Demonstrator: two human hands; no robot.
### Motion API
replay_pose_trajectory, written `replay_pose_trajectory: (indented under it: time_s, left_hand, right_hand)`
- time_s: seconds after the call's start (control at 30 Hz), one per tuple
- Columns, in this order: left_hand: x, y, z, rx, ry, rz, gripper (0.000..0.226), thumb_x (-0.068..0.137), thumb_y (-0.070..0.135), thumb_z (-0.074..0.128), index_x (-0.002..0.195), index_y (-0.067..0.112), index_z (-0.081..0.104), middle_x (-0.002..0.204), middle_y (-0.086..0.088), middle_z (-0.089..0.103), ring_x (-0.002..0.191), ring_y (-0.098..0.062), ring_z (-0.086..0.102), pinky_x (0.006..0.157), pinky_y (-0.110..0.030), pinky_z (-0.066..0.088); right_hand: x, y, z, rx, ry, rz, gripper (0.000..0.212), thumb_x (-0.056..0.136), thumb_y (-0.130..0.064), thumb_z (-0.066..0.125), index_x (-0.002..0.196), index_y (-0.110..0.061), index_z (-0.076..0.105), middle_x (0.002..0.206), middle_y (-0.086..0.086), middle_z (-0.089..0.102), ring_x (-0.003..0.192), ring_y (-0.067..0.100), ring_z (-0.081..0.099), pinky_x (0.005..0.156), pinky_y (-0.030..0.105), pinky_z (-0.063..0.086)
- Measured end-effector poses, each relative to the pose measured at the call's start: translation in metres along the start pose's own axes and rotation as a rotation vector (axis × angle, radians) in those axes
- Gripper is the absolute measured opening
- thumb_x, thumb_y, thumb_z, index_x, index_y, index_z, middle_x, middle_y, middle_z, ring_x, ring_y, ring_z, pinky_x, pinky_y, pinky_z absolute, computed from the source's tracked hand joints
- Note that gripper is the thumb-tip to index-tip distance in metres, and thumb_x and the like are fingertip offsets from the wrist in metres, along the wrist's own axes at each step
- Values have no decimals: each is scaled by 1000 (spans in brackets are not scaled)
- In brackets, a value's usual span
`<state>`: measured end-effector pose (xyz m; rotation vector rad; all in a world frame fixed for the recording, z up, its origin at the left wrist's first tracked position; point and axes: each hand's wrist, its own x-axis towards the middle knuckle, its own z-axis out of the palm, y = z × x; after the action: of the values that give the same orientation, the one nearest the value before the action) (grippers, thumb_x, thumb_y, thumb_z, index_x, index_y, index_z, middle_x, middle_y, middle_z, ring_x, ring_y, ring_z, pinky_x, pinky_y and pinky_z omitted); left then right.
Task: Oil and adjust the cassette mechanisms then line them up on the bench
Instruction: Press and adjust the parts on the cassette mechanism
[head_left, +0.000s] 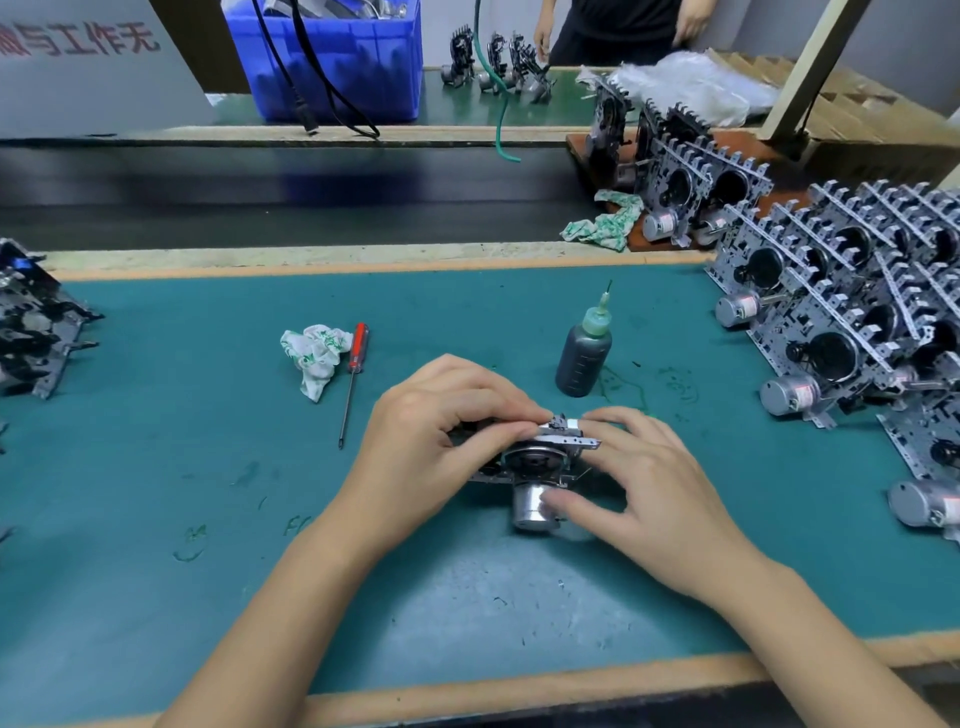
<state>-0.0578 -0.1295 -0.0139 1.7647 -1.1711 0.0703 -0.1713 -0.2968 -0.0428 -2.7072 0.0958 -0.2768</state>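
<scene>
A metal cassette mechanism (540, 462) with a round flywheel and a silver motor sits on the green bench mat (208, 467) in the middle. My left hand (431, 441) pinches its top left edge with thumb and fingers. From the right, my right hand (639, 488) holds it, thumb on the motor and fingers curled over the top. A dark oil bottle (584, 348) with a green needle cap stands upright just behind. To its left lie a red-handled screwdriver (354, 374) and a crumpled white-green cloth (314, 358).
Several stacked cassette mechanisms (841, 312) fill the right side of the bench; more mechanisms (36, 317) lie at the left edge. A dark conveyor belt (285, 192) runs behind. A blue bin (332, 57) and a person (613, 26) stand beyond it.
</scene>
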Motion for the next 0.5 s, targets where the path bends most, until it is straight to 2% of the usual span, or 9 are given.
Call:
replay_pose_trajectory:
  time_s: [0.07, 0.13, 0.2, 0.27, 0.33, 0.4, 0.43, 0.5]
  left_hand:
    - [2, 2, -3, -27, -29, -48, 14, 80, 21, 69, 89, 31, 72, 88, 18, 69, 91, -6, 60, 84, -23, 45]
    - [1, 3, -10, -68, -49, -104, 17, 78, 25, 70, 91, 35, 71, 93, 18, 69, 98, -5, 59, 88, -19, 43]
    - [-3, 1, -18, -102, -33, -159, 20, 75, 29, 72, 94, 35, 70, 101, 18, 67, 102, -2, 59, 89, -11, 39]
    - [-9, -3, -26, -87, -2, -213, 24, 71, 37, 77, 94, 35, 70, 101, 19, 67, 100, 0, 59, 87, -7, 38]
    - [-16, -7, -30, -93, 24, -276, 22, 69, 38, 72, 91, 34, 71, 96, 18, 69, 93, 0, 61, 83, -10, 41]
    - [-20, -10, -33, -126, 22, -305, 17, 71, 31, 69, 88, 32, 72, 91, 14, 70, 85, -2, 62, 80, -13, 44]
    - [-20, -10, -34, -140, 12, -303, 15, 72, 28, 68, 86, 31, 72, 90, 11, 71, 83, -4, 63, 78, -12, 45]
    - [-16, -11, -38, -158, 7, -297, 12, 74, 26, 66, 83, 29, 72, 87, 8, 72, 78, -5, 65, 76, -11, 46]
  right_hand:
    - [1, 1, -5, 90, 41, 12, 60, 79, -67, 38, 120, -32, 62, 120, -27, 56, 115, 2, 43, 102, 26, 30]
    - [2, -1, -11, 230, 154, 10, 51, 81, -59, 46, 119, -30, 62, 114, -23, 58, 111, 1, 46, 99, 23, 34]
    - [4, -4, -17, 325, 267, -36, 35, 82, -50, 53, 108, -30, 63, 101, -18, 60, 100, 2, 51, 88, 19, 39]
    - [9, -9, -24, 319, 305, -84, 21, 82, -47, 56, 94, -29, 58, 83, -14, 55, 81, 6, 52, 72, 20, 41]
    - [20, -17, -31, 136, 246, -173, 24, 83, -50, 53, 86, -26, 53, 72, -13, 47, 65, 6, 45, 58, 25, 40]
    - [36, -26, -33, -119, 148, -300, 33, 85, -55, 45, 76, -23, 45, 63, -10, 47, 54, 15, 46, 47, 29, 38]
    - [44, -30, -34, -180, 86, -332, 36, 86, -56, 43, 73, -23, 40, 59, -8, 48, 51, 20, 46, 45, 30, 38]
    - [58, -34, -36, -149, -26, -348, 38, 90, -54, 46, 72, -22, 35, 55, -6, 44, 51, 22, 40, 47, 33, 37]
